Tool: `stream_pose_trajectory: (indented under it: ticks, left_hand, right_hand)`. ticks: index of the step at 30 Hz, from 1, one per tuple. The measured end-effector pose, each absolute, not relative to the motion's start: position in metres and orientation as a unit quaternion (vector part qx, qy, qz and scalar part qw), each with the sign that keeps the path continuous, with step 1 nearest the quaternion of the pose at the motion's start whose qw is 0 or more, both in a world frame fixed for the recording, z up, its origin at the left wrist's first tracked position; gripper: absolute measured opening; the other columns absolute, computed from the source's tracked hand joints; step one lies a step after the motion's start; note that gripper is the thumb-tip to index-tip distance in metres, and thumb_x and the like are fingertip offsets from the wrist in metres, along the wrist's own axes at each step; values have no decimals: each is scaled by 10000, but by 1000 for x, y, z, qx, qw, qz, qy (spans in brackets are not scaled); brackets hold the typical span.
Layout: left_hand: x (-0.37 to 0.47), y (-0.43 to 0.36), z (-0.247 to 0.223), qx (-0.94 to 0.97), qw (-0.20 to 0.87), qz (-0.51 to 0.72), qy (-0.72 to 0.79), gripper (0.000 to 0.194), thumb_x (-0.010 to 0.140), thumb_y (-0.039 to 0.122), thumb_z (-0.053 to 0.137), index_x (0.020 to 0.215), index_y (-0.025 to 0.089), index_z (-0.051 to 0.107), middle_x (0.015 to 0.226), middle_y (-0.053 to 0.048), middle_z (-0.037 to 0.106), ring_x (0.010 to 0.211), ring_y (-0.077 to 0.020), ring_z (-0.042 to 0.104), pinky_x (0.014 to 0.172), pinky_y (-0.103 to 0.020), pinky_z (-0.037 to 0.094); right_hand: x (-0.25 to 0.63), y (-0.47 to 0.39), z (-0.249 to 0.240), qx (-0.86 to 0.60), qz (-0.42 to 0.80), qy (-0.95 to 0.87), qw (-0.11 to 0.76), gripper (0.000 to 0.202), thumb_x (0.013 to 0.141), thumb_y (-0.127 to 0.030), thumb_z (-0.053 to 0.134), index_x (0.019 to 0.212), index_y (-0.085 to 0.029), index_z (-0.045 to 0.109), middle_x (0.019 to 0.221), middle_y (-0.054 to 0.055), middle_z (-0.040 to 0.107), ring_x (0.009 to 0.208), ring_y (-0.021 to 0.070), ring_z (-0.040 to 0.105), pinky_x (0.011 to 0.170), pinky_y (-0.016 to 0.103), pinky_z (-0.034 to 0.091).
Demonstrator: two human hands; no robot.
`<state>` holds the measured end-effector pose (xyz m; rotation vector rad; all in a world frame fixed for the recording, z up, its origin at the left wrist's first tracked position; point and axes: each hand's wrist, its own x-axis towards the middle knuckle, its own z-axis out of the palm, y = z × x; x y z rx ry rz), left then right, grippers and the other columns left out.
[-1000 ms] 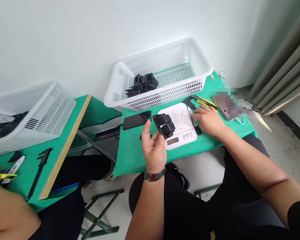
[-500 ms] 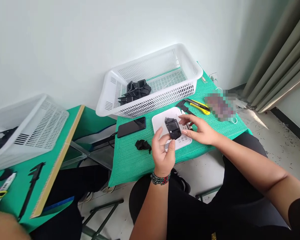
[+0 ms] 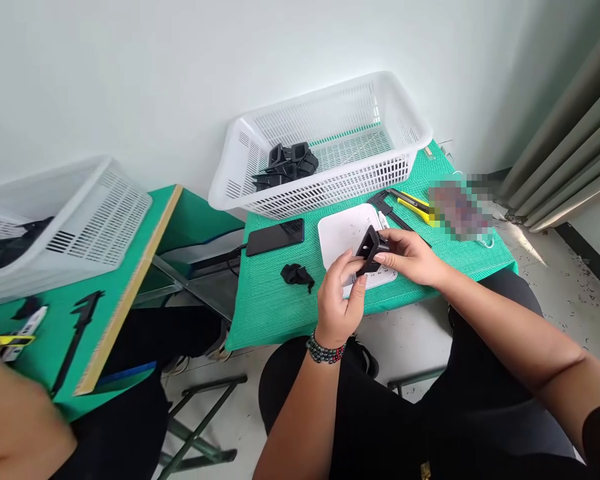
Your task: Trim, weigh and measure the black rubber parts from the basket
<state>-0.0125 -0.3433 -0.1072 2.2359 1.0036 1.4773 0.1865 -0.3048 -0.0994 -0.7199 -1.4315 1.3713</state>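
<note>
A hollow black plastic part [image 3: 369,248] with a squared opening is held between both hands above the white scale [image 3: 347,230]. My left hand [image 3: 339,293], a beaded bracelet at its wrist, grips the part's lower left side with thumb and fingers. On the right side, my right hand [image 3: 407,256] is closed on the same part. Beneath them the scale's front buttons are partly covered. A crumpled black scrap [image 3: 297,275] lies left of my left hand, and a black phone [image 3: 275,237] rests behind it on the green cloth.
Behind the scale stands a white basket [image 3: 315,197] with several black parts. A black caliper [image 3: 391,212], a yellow utility knife [image 3: 414,208] and a blurred object [image 3: 460,209] lie to the right. At left, another person's arm [image 3: 20,413] reaches over a neighbouring table with another basket [image 3: 100,220].
The black part has been turned so its opening shows. My right hand, loosely beside it before, has closed on it. The whole view has shifted a little.
</note>
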Motion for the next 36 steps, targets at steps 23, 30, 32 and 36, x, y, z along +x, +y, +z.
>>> stream_pose_trajectory:
  ticks: [23,30,32,36]
  left_hand:
    - [-24,-337,-101,748,189,473,426,440,1005,341,679,1420,216,603,1419,-162,694,1344,-305,655,1030,-459,598]
    - [-29,-335,-104,739,260,456,422,568,984,415,711,1486,216,531,1457,-188,679,1368,-319,662,1067,-491,597]
    - [-29,-335,-105,735,265,466,416,591,971,417,732,1485,211,524,1446,-196,684,1363,-320,668,1077,-500,595]
    - [-30,-333,-108,722,274,496,398,614,951,406,763,1479,209,519,1405,-192,707,1347,-308,679,1154,-527,550]
  right_hand:
    - [187,-306,-103,-307,546,-614,480,614,849,-682,793,1190,-178,714,975,65,732,941,222,695,934,408,589]
    - [191,-307,-101,-298,529,-646,463,590,898,-644,761,1243,-169,704,1077,101,745,994,241,707,917,416,601]
    - [191,-307,-101,-294,526,-652,460,572,915,-620,753,1263,-169,699,1104,108,747,1013,246,711,924,422,606]
    - [191,-308,-100,-289,527,-656,456,538,926,-578,758,1279,-176,700,1160,118,748,1044,252,715,939,427,610]
